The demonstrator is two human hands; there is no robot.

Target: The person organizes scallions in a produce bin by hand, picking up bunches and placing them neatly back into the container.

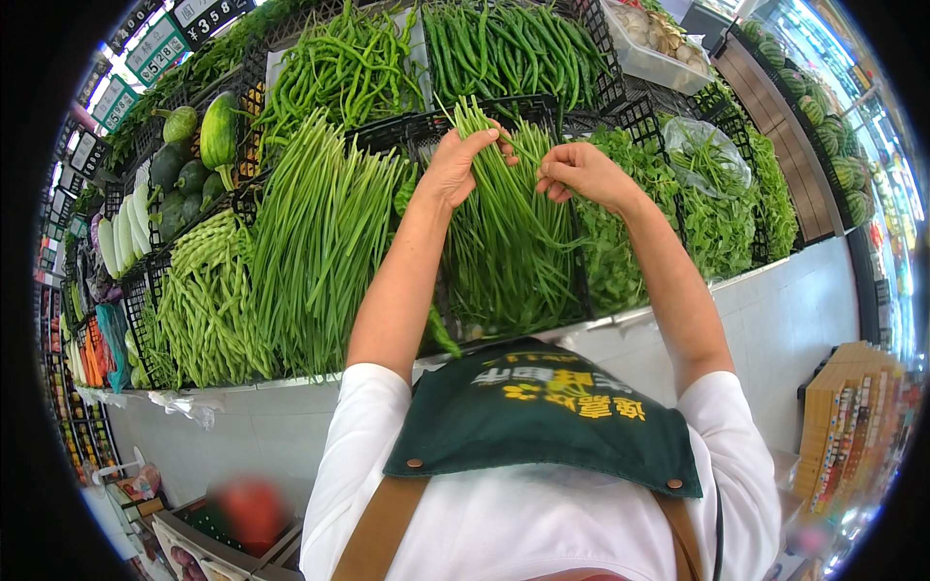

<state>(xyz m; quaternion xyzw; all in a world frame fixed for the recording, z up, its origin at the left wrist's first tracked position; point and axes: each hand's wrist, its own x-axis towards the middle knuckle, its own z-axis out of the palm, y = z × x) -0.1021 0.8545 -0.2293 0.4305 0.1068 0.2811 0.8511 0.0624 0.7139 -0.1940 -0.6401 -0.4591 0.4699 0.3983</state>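
Note:
My left hand [459,161] is closed around the upper end of a bunch of long green stalks, which look like Chinese chives [501,240]. The stalks hang down into a black plastic crate, and their pale cut ends stick up above my thumb. Just to the right, my right hand [587,174] has thumb and fingers pinched on a thin green stalk [524,152] that slants out from the bunch. Another thick pile of chives [327,247] lies left of my left forearm.
Long green chili peppers [508,54] and lighter twisted ones [349,65] fill crates behind. Leafy greens [617,210] lie to the right, green beans [214,312] and dark squashes [174,174] to the left. A metal edge [625,316] runs along the display's front.

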